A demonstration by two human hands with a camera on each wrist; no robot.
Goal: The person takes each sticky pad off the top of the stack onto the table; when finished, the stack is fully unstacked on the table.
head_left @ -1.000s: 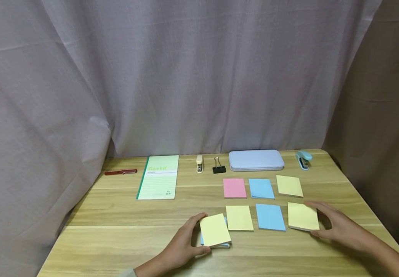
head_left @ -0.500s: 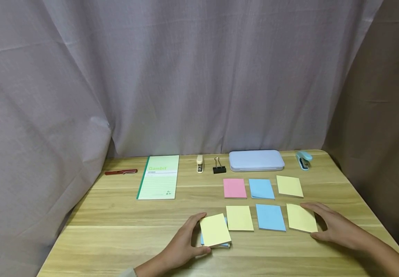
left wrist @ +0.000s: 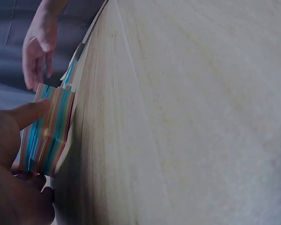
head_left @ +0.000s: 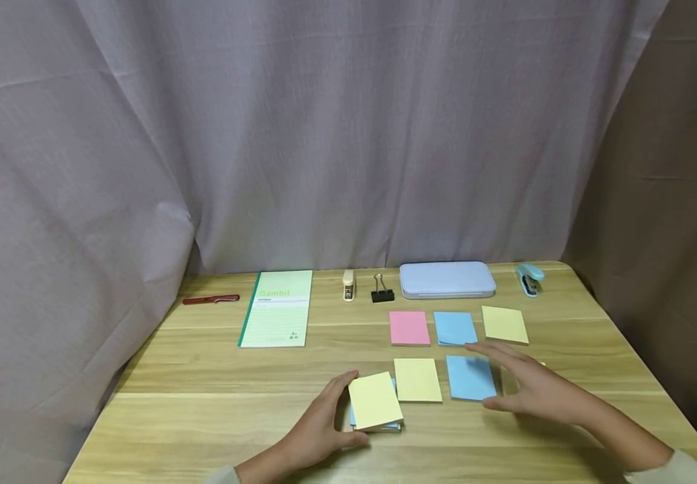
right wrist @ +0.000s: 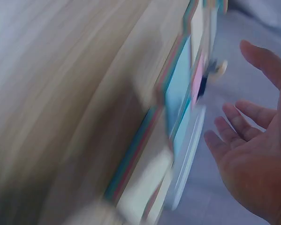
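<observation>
Head view: left grip grasps the note stack; right grip, released, hovers apart.

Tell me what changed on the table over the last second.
The right hand let go of the front-right yellow pad, lifted and swung left; it now hovers open over that pad, fingers toward the blue pad. The left hand still grips the multicolour stack. The other pads and the notebook stayed put.

Wooden table: sticky-note pads (two rows), notebook, pen, case.
</observation>
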